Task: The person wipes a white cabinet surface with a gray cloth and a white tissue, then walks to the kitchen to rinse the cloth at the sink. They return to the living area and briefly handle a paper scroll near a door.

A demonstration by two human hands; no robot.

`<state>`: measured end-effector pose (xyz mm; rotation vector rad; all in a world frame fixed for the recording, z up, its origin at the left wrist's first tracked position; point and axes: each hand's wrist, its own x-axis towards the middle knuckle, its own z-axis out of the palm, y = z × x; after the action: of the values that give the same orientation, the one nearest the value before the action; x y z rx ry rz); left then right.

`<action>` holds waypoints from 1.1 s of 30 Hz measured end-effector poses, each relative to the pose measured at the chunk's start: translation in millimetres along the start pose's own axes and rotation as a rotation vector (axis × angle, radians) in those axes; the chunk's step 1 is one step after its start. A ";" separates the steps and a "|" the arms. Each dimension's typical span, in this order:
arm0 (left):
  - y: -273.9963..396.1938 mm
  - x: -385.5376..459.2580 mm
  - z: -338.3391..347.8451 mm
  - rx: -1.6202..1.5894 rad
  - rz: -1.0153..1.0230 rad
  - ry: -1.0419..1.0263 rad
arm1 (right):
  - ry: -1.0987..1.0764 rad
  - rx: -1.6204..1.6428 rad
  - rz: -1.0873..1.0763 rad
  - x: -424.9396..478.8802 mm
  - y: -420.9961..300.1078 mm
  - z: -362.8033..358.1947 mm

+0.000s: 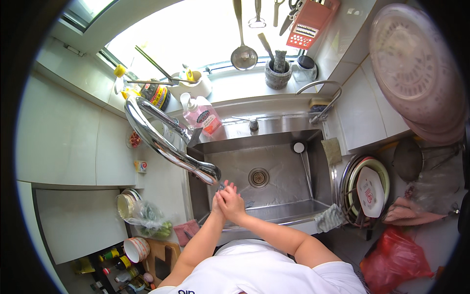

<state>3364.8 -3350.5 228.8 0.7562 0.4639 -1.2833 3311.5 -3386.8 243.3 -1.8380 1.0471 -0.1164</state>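
Note:
My left hand [217, 207] and my right hand [232, 204] are pressed together over the left part of a stainless steel sink [235, 158]. The right hand lies across the left and hides much of its palm. Some fingertips stick out apart beyond the knuckles, and no object shows between the hands. Right above them is the spout of a curved chrome faucet [172, 150], with what looks like water at its mouth. A round drain strainer [259, 178] lies to the right of the hands.
A pink soap pump bottle [205, 117] stands behind the sink's back left corner. A long-handled white brush [299, 147] leans inside on the right. Cloths [330, 217] hang over the rim. Stacked basins [347, 183] stand to the right; a wooden cutting board [150, 253] is at lower left.

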 end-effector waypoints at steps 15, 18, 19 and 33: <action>11.2 -17.4 25.4 0.017 -0.162 -0.143 | 0.140 0.474 0.095 41.2 78.4 -35.6; 21.4 -25.6 35.1 0.038 -0.112 -0.121 | -0.294 1.439 0.541 21.0 96.1 -39.8; 23.0 -27.0 36.5 0.049 -0.109 -0.122 | -0.301 1.520 0.576 13.3 94.2 -43.2; -8.0 -23.7 5.1 -0.001 -0.103 -0.062 | 0.396 0.198 -0.181 16.1 48.3 0.0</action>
<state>3350.8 -3338.8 246.7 0.6967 0.4579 -1.3985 3292.3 -3405.2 200.0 -1.7622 1.0877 -0.6920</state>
